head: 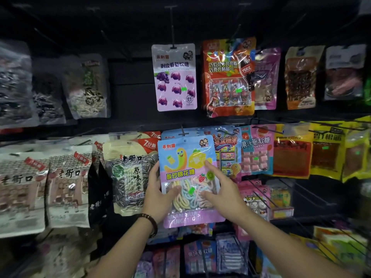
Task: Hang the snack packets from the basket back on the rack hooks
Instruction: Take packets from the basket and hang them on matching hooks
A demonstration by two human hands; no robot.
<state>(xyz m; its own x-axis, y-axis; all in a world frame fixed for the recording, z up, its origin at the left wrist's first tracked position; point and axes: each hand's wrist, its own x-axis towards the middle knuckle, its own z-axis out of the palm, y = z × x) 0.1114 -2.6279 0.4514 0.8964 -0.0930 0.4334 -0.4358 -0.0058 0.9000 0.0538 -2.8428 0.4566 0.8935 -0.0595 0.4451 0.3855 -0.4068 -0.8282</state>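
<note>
So the marshmallow packet (186, 157) is dead centre, held up flat against the rack. Top left it says 乖刺猬 in red, and 酸砂棉花糖 in yellow across the middle. The writing on the bottom strip is too blurry to read. There's a small green sticker (191, 190) on the clear window over the pastel ropes.

The left hand (155, 195), with a bead bracelet (149, 219) on the wrist, grips the packet's 9 o'clock edge, thumb on the front and fingers tucked behind. The right hand (222, 191) lies spread on the front around 4 o'clock, fingers straight, just pressing.

The hang hole sits right under the hook (182, 133) tip at 12 o'clock. I can't tell if it's actually on.

Further up at 12 hangs a grape gummy packet (174, 77) reading 剥皮葡萄软糖. At 1 o'clock is a cola chocolate packet (226, 77), 巧克力制品. At 9 o'clock is a seed bag (130, 173) marked 老街口 原味瓜子, and at 3 o'clock a pink packet (256, 149) ending in 软糖.
</note>
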